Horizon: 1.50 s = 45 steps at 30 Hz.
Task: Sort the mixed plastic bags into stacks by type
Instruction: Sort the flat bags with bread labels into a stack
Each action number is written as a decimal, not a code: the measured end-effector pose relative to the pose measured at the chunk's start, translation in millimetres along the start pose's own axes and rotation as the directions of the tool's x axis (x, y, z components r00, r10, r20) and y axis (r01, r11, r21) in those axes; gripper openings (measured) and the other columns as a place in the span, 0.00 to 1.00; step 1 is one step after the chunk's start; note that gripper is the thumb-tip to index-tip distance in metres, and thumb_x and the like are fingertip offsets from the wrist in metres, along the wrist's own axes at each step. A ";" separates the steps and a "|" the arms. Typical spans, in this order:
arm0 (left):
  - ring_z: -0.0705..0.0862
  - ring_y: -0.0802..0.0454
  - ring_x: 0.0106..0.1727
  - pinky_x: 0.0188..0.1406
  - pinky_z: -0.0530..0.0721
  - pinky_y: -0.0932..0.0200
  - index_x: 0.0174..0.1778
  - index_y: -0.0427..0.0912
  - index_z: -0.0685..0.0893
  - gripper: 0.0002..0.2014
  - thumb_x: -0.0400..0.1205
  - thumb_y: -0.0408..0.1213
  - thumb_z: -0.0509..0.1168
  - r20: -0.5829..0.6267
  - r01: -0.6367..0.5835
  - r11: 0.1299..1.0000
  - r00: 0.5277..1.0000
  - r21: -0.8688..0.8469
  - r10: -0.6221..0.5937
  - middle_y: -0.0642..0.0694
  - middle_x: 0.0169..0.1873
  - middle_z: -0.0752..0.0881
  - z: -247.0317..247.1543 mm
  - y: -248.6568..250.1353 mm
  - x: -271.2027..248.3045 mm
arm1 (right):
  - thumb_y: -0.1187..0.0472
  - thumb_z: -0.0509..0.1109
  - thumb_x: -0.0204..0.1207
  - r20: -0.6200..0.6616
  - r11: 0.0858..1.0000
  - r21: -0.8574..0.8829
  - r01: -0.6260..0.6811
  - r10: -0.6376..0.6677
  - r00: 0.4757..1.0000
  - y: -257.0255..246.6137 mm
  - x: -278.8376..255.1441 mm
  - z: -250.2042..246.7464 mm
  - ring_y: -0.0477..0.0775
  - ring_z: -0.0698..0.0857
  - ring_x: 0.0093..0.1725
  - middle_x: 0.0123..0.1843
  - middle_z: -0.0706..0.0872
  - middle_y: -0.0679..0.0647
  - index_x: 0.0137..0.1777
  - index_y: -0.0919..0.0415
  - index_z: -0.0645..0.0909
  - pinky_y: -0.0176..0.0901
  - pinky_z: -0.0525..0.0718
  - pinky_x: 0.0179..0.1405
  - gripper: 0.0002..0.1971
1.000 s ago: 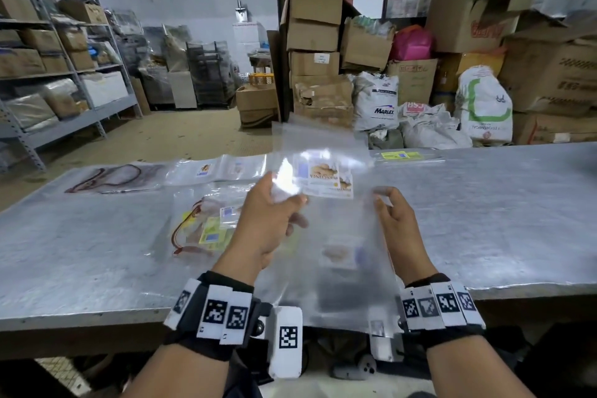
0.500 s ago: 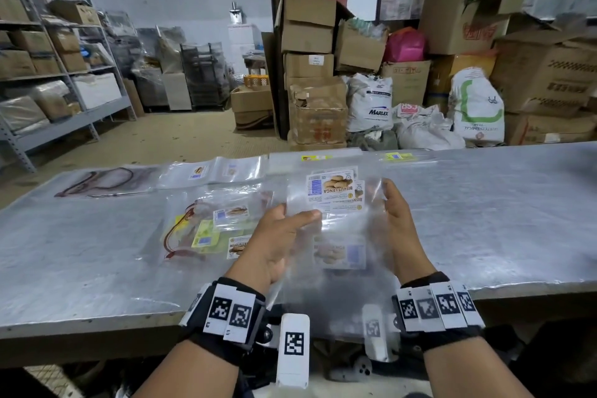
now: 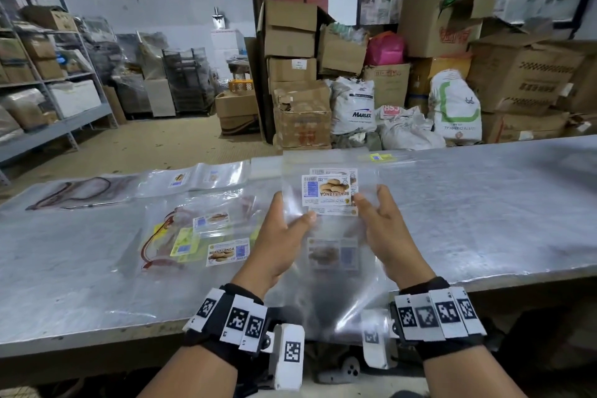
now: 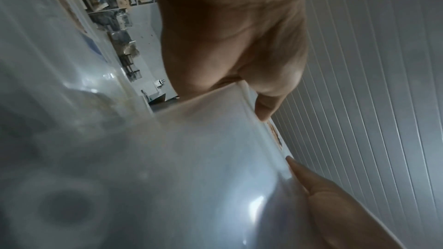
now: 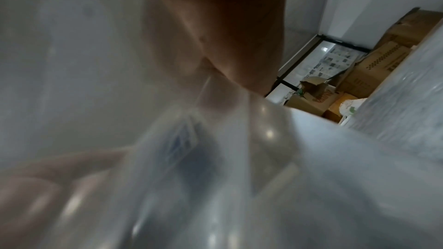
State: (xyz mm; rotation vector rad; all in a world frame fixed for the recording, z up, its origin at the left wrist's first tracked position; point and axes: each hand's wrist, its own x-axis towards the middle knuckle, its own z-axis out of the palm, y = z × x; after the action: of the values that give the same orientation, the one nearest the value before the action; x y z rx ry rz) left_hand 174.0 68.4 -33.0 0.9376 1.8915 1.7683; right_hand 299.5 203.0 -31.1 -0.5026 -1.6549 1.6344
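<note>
I hold a bundle of clear plastic bags with "BISKUT LENGA" biscuit labels just above the metal table; its lower part hangs over the near edge. My left hand pinches the left edge, thumb on top. My right hand grips the right edge. In the left wrist view the bag edge runs between thumb and finger of the left hand. Plastic fills the right wrist view and veils the right hand. A mixed pile lies to the left.
At the table's far side lie a stack of red-cord bags, a stack of labelled bags and clear bags with a yellow label. Cardboard boxes and sacks stand beyond the table; shelving lines the left wall.
The held bags have come down from upright to lie flatter and lower over the table. My left hand has shifted from the top corner to the left edge.
</note>
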 end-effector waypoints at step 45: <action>0.74 0.51 0.78 0.73 0.72 0.56 0.81 0.53 0.76 0.35 0.78 0.58 0.76 0.069 0.121 0.472 0.928 0.873 -0.366 0.54 0.73 0.77 -182.9 -33.1 12.9 | 0.50 0.65 0.89 -0.064 0.974 -0.223 -0.041 0.027 0.998 70.7 7.4 41.4 0.53 0.94 0.40 0.49 0.93 0.54 0.59 0.44 0.79 0.54 0.92 0.37 0.04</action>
State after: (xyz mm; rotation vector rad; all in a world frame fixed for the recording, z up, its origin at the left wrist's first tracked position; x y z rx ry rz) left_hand 33.6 -53.9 -39.2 1.0216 2.5732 0.3783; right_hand 248.9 188.1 -94.2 -0.6903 -1.8040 1.4480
